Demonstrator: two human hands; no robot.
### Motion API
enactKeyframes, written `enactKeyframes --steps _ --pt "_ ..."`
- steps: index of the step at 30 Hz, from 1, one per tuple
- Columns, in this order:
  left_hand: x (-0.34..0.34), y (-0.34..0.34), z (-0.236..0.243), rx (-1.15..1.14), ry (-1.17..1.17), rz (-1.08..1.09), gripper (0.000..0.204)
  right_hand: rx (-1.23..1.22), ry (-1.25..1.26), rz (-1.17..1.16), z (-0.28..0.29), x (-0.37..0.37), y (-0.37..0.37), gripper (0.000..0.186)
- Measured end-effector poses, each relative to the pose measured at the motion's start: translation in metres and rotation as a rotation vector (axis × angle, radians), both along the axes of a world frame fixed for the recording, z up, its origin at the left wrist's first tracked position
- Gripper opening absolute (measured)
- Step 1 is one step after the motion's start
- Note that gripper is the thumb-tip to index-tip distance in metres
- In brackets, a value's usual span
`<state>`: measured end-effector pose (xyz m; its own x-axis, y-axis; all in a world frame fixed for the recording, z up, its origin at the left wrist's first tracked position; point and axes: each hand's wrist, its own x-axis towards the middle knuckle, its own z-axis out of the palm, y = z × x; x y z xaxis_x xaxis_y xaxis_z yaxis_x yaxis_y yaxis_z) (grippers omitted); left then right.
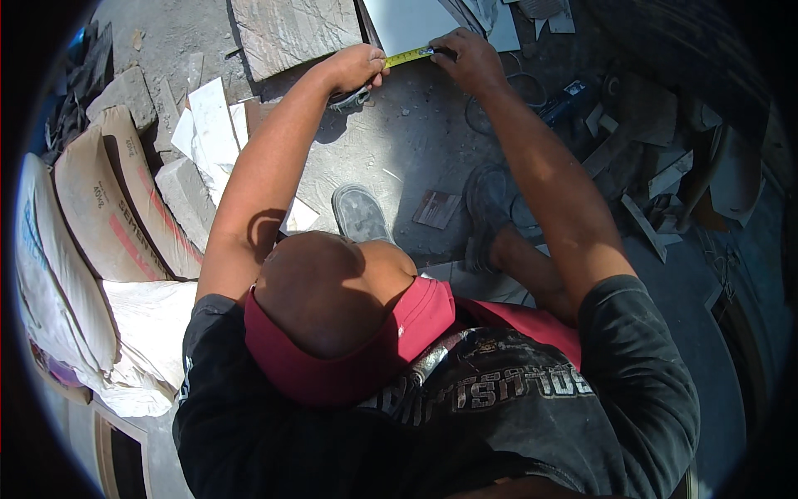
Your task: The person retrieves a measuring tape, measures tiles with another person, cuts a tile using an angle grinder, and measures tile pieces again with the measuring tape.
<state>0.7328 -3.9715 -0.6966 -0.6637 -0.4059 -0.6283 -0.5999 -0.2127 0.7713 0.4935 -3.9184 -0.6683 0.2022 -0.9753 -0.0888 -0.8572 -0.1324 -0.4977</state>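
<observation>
Stretching from hand to hand in the head view, a yellow tape measure (407,57) is held out at the top, above the dusty floor (332,162). Its left end is gripped by the left hand (357,66), fingers folded together on the strip. Its other end is held by the right hand (472,62), fingers closed around a dark body that is mostly hidden by them. The strip is pulled straight between the two, tilted slightly up toward the right, and both arms are reached well forward.

Just beyond the strip, a pale flat panel (411,23) is seen, cut off by the upper edge; whether it is touched by the tape cannot be told. Beside it, past the left hand, a streaked stone-look slab (295,35) is laid. Over to the right, a blue power tool (561,104) is spotted near a loop of cable (532,81), both set below the right hand's level and partly in shadow. Down between the grey shoe (362,214) and the dark shoe (486,208), a small broken piece (436,209) is found. Along the left, brown paper sacks (100,212) are stacked, leaned close together beside white offcuts (212,125).
</observation>
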Motion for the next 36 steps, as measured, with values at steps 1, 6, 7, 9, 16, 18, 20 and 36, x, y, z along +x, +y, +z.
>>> enactKeyframes --steps 1,6,7,9,16,18,20,36 --pt "0.000 0.000 -0.001 0.000 -0.001 0.005 0.028 -0.004 -0.004 0.010 0.000 0.000 0.001 0.021" --pt "0.001 0.001 0.000 0.021 0.004 0.021 0.027 0.011 0.000 0.015 0.000 0.000 -0.002 0.021" --pt "0.001 0.000 0.000 0.025 0.011 0.016 0.027 0.004 0.001 0.024 0.000 0.000 -0.002 0.021" --pt "0.000 -0.001 0.000 0.029 0.018 0.011 0.026 0.013 -0.006 0.021 -0.001 -0.001 -0.003 0.021" --pt "0.000 -0.006 -0.002 0.130 0.003 0.024 0.024 0.053 -0.009 0.019 -0.001 -0.002 -0.004 0.021" --pt "0.000 -0.008 -0.005 0.151 -0.005 0.028 0.024 0.036 0.011 0.029 0.000 -0.001 -0.004 0.022" --pt "0.002 -0.008 -0.008 0.178 0.003 0.048 0.023 0.019 0.031 0.039 0.001 0.000 -0.005 0.022" --pt "-0.001 -0.014 -0.005 0.232 0.027 0.019 0.022 0.019 0.053 0.068 0.001 -0.003 -0.005 0.023"
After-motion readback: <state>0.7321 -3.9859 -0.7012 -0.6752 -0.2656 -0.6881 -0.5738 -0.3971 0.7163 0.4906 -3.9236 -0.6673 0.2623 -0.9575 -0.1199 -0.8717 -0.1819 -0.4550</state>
